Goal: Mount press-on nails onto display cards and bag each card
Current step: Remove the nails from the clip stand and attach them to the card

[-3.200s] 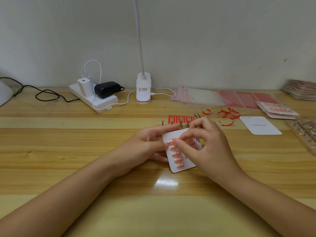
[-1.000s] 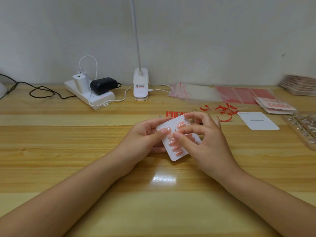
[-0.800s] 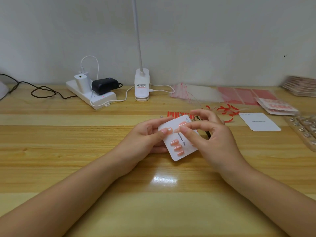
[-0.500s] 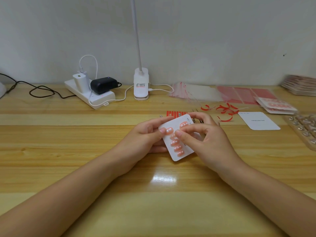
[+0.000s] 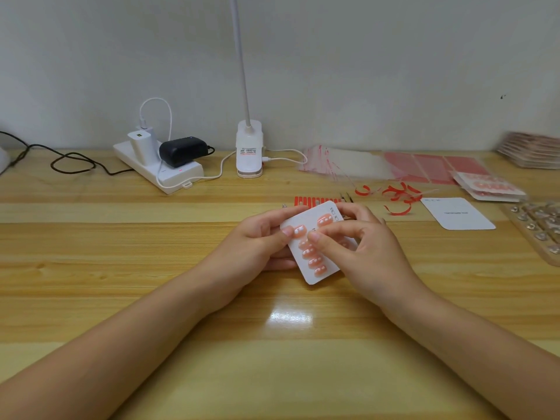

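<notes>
A person's two hands hold a white display card [image 5: 315, 269] tilted just above a wooden table [image 5: 121, 253], near its middle. The left hand [image 5: 260, 241] grips the card's left edge, thumb curled over the front beside a pink press-on nail [image 5: 298, 231] with white dots, the other fingers tucked behind. The right hand [image 5: 360, 250] closes on the card from the right, thumb tip pressed to the card's face and forefinger bent across the top, hiding the right column of nails (how many sit there cannot be told). A row of smaller pink nails runs down the card's left column. Behind the hands lie a strip of red adhesive tabs [image 5: 309, 201] and curled red backing scraps [image 5: 397, 197]; farther right rest a blank card [image 5: 457, 213], a bagged card [image 5: 488, 187], a pile of clear bags [image 5: 348, 162] and a tray of nails [image 5: 542, 228] at the table's edge. A white power strip [image 5: 160, 171] with chargers and a clip lamp [image 5: 249, 150] stand along the wall.
</notes>
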`<state>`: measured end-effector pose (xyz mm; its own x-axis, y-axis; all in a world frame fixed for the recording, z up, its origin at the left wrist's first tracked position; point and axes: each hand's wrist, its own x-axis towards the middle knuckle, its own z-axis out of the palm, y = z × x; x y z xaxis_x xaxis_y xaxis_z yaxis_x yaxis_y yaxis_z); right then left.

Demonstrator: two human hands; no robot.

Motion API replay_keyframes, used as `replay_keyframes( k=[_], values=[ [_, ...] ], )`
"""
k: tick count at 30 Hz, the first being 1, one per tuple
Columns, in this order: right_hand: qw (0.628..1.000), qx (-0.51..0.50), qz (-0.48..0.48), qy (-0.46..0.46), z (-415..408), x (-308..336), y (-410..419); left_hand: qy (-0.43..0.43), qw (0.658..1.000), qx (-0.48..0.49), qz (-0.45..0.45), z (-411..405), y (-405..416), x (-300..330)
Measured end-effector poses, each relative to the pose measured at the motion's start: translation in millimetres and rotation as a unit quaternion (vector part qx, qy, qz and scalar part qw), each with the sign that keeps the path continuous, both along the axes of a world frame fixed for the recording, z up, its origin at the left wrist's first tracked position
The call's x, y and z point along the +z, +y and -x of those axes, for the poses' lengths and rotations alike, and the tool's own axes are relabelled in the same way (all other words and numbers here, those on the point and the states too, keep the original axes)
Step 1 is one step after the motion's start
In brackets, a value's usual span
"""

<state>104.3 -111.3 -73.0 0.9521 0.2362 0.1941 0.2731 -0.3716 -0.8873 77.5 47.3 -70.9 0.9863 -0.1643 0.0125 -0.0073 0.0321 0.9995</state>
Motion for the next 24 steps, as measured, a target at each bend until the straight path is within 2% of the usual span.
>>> replay_keyframes(
  k=[7,16,24],
  values=[
    [1.0,-0.008,-0.009,-0.018,1.6,-1.6,3.2,0.007,1.0,-0.003,0.018,-0.1,0.8,0.7],
    [0.994,-0.023,0.012,-0.105,6.7,-5.9,7.3,-0.033,0.999,-0.011,0.006,2.7,-1.2,-0.4],
    [0.991,-0.024,-0.003,-0.129,5.9,-4.3,1.5,-0.033,0.999,0.02,0.024,2.9,-1.1,0.9]
  ],
)
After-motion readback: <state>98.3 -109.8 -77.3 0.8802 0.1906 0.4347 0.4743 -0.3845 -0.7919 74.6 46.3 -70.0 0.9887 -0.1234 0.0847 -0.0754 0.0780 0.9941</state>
